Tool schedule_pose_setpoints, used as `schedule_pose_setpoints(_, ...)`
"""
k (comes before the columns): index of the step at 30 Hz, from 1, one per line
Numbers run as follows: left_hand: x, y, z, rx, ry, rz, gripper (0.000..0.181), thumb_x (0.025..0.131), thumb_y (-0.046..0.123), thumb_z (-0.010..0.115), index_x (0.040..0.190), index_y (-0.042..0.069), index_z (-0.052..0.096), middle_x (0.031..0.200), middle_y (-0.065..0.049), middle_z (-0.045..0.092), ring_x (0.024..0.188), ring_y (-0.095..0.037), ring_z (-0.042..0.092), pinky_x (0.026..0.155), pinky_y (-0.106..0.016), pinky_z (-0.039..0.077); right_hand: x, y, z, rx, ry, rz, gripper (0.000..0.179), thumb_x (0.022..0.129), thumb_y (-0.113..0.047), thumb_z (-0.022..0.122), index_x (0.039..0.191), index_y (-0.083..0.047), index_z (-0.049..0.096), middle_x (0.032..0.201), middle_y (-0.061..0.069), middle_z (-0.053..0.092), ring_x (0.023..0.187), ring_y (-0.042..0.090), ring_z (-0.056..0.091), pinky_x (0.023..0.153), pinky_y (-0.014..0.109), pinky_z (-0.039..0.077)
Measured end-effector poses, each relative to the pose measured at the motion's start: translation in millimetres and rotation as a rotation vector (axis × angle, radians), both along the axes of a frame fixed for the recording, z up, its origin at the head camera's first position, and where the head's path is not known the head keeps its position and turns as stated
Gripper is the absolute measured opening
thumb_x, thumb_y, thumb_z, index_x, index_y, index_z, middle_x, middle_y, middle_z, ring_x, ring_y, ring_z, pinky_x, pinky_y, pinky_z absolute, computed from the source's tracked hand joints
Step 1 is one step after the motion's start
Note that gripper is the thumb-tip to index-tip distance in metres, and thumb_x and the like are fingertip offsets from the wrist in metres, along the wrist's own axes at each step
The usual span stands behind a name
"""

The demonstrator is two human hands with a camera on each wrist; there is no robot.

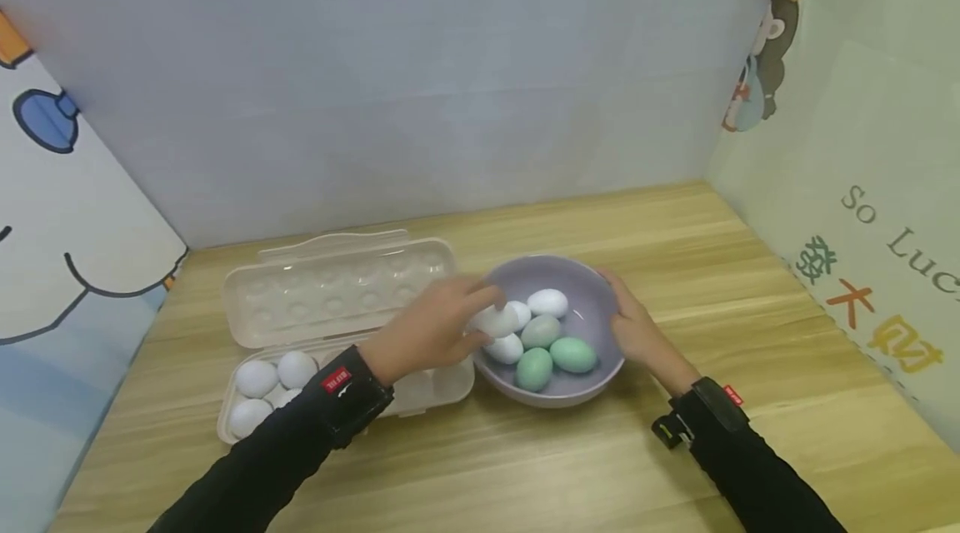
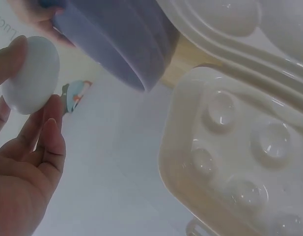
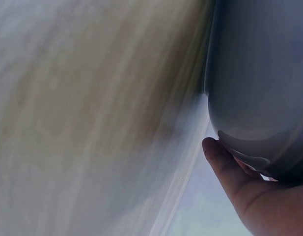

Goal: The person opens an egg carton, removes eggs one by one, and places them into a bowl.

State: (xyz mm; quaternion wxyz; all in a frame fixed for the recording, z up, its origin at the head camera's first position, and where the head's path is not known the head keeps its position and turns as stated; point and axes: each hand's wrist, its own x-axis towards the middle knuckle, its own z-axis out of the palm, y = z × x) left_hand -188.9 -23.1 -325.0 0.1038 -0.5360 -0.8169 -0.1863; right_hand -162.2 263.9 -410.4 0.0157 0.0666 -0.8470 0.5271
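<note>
My left hand (image 1: 431, 323) pinches a white egg (image 2: 36, 76) between thumb and fingertips, over the left rim of a purple-grey bowl (image 1: 596, 312). Inside the bowl lie white eggs (image 1: 547, 302), a grey-green egg (image 1: 542, 331) and two green eggs (image 1: 573, 355). On the bowl's right side, my right hand (image 1: 637, 329) grips the rim. The right wrist view shows its thumb (image 3: 225, 167) against the bowl's outer wall (image 3: 259, 88). Left of the bowl stands an opened clear plastic egg carton (image 1: 442, 387). White eggs (image 1: 257, 379) sit in its left end, partly hidden by my left forearm.
The carton's lid (image 1: 337, 291) is folded back behind its tray, dimpled inside up. Everything stands on a wood-grain table (image 1: 480, 466). A pale cloth backdrop (image 1: 420, 100) rises behind, with printed panels (image 1: 862, 183) at the right and left.
</note>
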Motion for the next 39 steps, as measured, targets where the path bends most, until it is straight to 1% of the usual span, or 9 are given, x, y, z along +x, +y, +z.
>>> schedule_pose_setpoints(4,-7.8,13.8,0.8,-0.024,-0.03,0.003,0.039,0.072,0.015,0.073,0.102,0.015,0.048,0.093,0.001,0.049,0.088,-0.017,0.049,0.072,-0.031,0.045,-2.0,-2,-0.9,-0.019,0.007,0.0,0.074,0.07,0.015,0.029,0.139,-0.012,0.022,0.141,0.02,0.026,0.123,0.043,0.029,0.096,0.059,0.028)
schedule_pose_setpoints(11,-21.4,27.1,2.2,-0.046,-0.104,-0.004,0.043,0.074,0.015,0.071,0.112,0.015,0.05,0.103,0.0,0.053,0.094,-0.016,0.049,0.08,-0.032,0.044,-6.2,-7,-1.5,-0.028,0.023,0.007,0.071,0.072,0.014,0.03,0.138,-0.011,0.023,0.14,0.019,0.027,0.124,0.041,0.029,0.098,0.057,0.026)
schedule_pose_setpoints(20,-38.5,42.8,1.5,-0.086,-0.13,-0.025,0.04,0.074,0.014,0.071,0.108,0.016,0.049,0.097,-0.002,0.051,0.087,-0.015,0.049,0.074,-0.03,0.045,-8.3,-7,-0.3,0.007,0.019,-0.014,0.07,0.074,0.012,0.029,0.139,-0.009,0.02,0.142,0.019,0.023,0.127,0.04,0.024,0.1,0.057,0.022)
schedule_pose_setpoints(23,-42.9,51.5,2.0,-0.128,-0.147,-0.044,0.043,0.075,0.013,0.071,0.112,0.015,0.05,0.101,-0.003,0.053,0.091,-0.016,0.05,0.077,-0.029,0.045,-8.5,-6,1.1,0.013,0.012,-0.022,0.068,0.075,0.011,0.029,0.139,-0.009,0.019,0.143,0.019,0.023,0.127,0.04,0.024,0.1,0.057,0.022)
schedule_pose_setpoints(27,-47.6,65.6,2.5,-0.198,-0.156,-0.1,0.049,0.075,0.009,0.069,0.121,0.013,0.05,0.11,-0.007,0.052,0.1,-0.019,0.049,0.085,-0.03,0.043,-9.1,-4,2.1,0.012,0.014,-0.026,0.068,0.075,0.011,0.029,0.139,-0.009,0.02,0.142,0.019,0.024,0.126,0.04,0.025,0.1,0.057,0.022)
schedule_pose_setpoints(30,-51.0,77.6,0.8,-0.245,-0.153,-0.133,0.046,0.077,0.01,0.067,0.121,0.012,0.052,0.113,-0.008,0.052,0.103,-0.019,0.048,0.09,-0.031,0.041,-9.8,-2,2.3,0.002,0.019,-0.029,0.068,0.075,0.011,0.029,0.139,-0.01,0.021,0.142,0.019,0.025,0.126,0.039,0.026,0.101,0.056,0.023)
schedule_pose_setpoints(36,-54.8,101.0,-5.9,-0.328,-0.2,-0.127,0.046,0.078,0.007,0.064,0.121,0.013,0.049,0.112,-0.006,0.052,0.101,-0.016,0.048,0.087,-0.028,0.041,-10.0,3,2.9,-0.019,0.004,-0.02,0.066,0.077,0.009,0.03,0.139,-0.009,0.018,0.143,0.019,0.022,0.128,0.037,0.023,0.103,0.053,0.02)
schedule_pose_setpoints(37,-54.6,103.9,-6.3,-0.343,-0.194,-0.124,0.047,0.077,0.006,0.064,0.121,0.014,0.049,0.112,-0.005,0.052,0.101,-0.016,0.048,0.087,-0.028,0.041,-9.8,3,3.3,-0.019,0.0,-0.017,0.066,0.077,0.008,0.03,0.14,-0.009,0.017,0.143,0.019,0.022,0.129,0.037,0.023,0.104,0.052,0.02)
schedule_pose_setpoints(39,-54.3,108.8,-6.6,-0.377,-0.141,-0.122,0.046,0.077,0.007,0.064,0.119,0.015,0.05,0.112,-0.004,0.054,0.103,-0.018,0.049,0.089,-0.031,0.041,-9.4,3,4.3,-0.019,-0.009,-0.014,0.066,0.077,0.007,0.03,0.14,-0.009,0.017,0.144,0.019,0.021,0.129,0.037,0.023,0.104,0.052,0.02)
